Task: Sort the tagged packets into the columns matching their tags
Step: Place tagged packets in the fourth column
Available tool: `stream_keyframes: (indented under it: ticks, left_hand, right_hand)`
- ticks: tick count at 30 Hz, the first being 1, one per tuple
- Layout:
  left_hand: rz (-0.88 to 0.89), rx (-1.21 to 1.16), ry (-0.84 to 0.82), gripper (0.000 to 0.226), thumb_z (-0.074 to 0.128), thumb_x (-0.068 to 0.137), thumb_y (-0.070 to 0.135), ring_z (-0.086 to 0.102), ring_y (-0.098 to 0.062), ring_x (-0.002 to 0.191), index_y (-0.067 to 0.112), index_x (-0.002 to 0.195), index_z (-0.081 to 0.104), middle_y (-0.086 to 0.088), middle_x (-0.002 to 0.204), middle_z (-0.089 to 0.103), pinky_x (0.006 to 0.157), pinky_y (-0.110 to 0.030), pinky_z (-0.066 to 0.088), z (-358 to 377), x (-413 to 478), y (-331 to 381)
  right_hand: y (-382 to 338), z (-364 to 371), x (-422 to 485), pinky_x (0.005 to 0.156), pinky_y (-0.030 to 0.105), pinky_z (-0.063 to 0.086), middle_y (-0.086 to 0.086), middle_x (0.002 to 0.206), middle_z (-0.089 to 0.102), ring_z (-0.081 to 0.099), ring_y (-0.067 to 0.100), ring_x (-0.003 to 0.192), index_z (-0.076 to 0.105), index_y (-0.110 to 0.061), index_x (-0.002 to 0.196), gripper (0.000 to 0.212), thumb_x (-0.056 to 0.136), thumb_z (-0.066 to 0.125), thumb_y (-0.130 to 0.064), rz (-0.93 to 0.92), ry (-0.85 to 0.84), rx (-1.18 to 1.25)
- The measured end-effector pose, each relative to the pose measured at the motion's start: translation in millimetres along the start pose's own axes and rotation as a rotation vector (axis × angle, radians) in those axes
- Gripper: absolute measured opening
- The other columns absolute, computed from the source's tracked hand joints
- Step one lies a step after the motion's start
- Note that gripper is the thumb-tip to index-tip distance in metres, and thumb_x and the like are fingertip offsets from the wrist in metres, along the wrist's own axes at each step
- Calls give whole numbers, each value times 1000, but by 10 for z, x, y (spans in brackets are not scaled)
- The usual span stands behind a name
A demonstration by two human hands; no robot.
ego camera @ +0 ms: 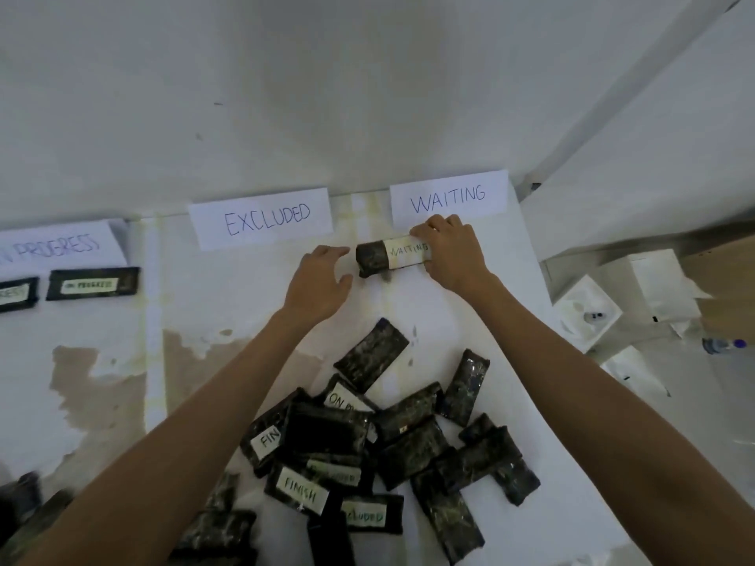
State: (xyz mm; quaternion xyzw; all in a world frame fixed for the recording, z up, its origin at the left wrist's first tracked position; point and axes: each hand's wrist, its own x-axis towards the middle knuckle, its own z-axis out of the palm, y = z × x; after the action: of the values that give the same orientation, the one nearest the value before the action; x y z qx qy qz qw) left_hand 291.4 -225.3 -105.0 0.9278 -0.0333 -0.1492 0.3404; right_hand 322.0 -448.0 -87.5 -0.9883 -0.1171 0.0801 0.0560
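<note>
Right hand [451,255] grips the WAITING packet [390,259] near the table's [245,304] far edge, just below the WAITING sign [449,196]. Left hand [318,283] has relaxed fingers and is apparently clear of the packet.

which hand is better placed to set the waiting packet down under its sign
Right. The right hand has its grip on the WAITING packet, just below the WAITING sign. The left hand is open beside the packet's dark end and holds nothing.
</note>
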Motion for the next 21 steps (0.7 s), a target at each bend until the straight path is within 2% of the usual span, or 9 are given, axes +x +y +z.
stream_keyframes:
  ticks: [12,21]
  left_hand:
    - [40,238,27,51,56,86,18,37,-35,118,9,135,45,-17,131,42,97,-42,40,257,354,60]
    - [16,137,-39,49,54,89,16,37,-32,120,10,136,45,-15,131,44,99,-41,39,192,114,39]
  right_hand:
    - [362,170,371,90,39,34,9,126,52,43,32,111,50,-20,134,52,84,60,-10,104,-40,52]
    - [225,34,181,100,37,31,12,135,47,39,32,121,43,-13,138,60,81,55,2,65,-47,134]
